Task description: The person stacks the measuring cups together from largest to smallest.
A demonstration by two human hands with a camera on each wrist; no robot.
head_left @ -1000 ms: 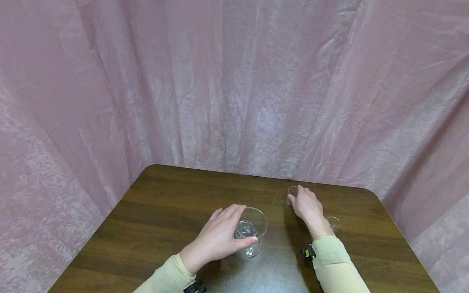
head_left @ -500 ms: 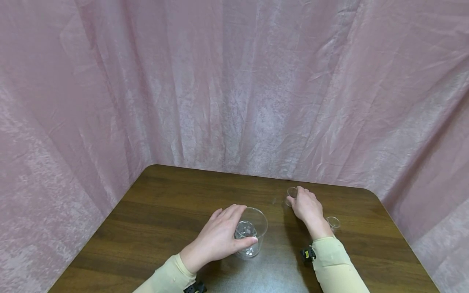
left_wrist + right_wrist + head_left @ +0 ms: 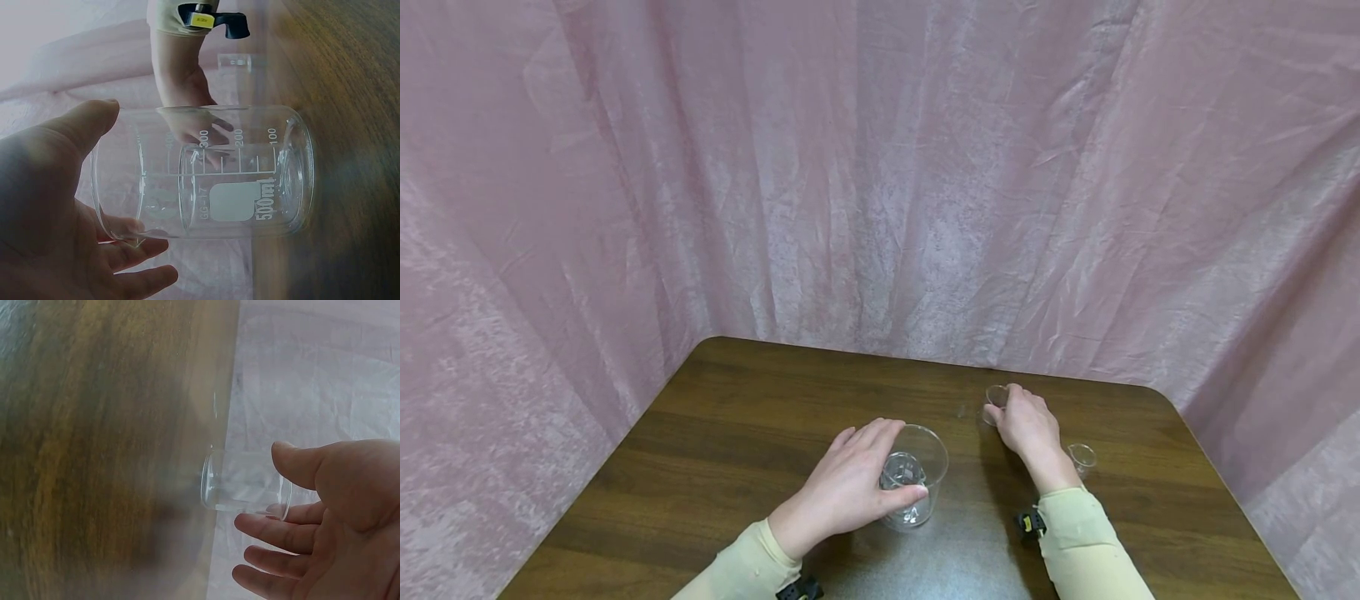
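Note:
In the head view my left hand (image 3: pixel 850 483) holds a clear glass beaker (image 3: pixel 928 450) near the front middle of the table, thumb on the near side and fingers on the far side of its rim. The left wrist view shows a 500ml marking on this beaker, which stands upright on the table. A smaller beaker (image 3: pixel 902 471) sits inside it. Farther back on the right, my right hand (image 3: pixel 1030 421) pinches a small clear beaker (image 3: pixel 247 484) near its rim between thumb and fingers. That beaker's right side is hidden by the fingers in the head view.
Another small beaker (image 3: pixel 1082 456) stands on the table just right of my right wrist. The brown wooden table (image 3: pixel 760 417) has rounded far corners. Pink curtains (image 3: pixel 880 183) hang behind it and at both sides.
My right hand has moved the small beaker slightly toward me and to the left. My left hand and the large beaker have stayed where they were.

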